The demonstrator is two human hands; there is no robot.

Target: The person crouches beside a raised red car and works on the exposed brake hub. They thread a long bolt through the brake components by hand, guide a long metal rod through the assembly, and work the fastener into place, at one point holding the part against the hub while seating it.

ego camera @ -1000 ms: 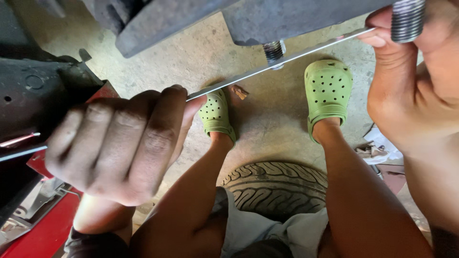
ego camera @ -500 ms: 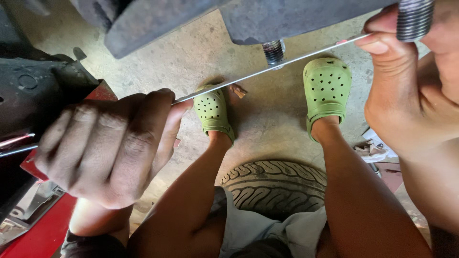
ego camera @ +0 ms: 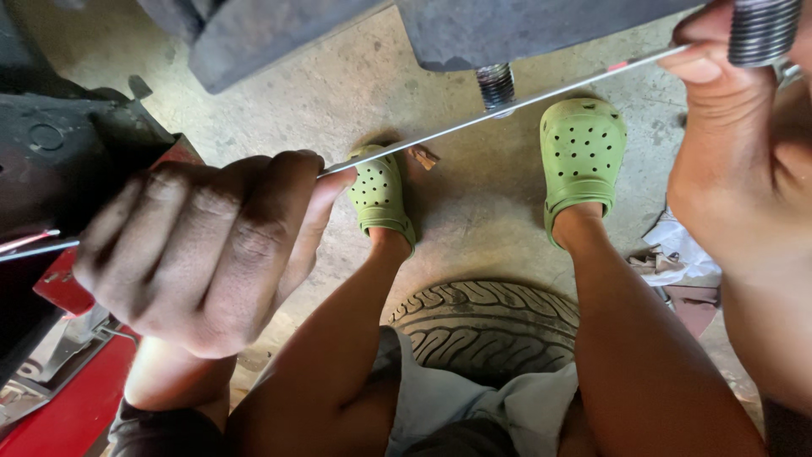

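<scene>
Thin grey steel rod (ego camera: 507, 108): spans left to right, under the threaded stud (ego camera: 496, 85) | left hand (ego camera: 199, 245) fisted around it; right hand (ego camera: 732, 161) pinches far end | light, springy, slick; you should grip near both ends.

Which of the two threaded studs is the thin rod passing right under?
The middle stud, hanging from the dark metal part; the rod crosses just beneath its tip. The other stud, top right, sits by the right hand.

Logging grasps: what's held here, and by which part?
A thin metal rod. The left hand is fisted around one end portion; the right hand pinches the other end with its fingertips.
</scene>
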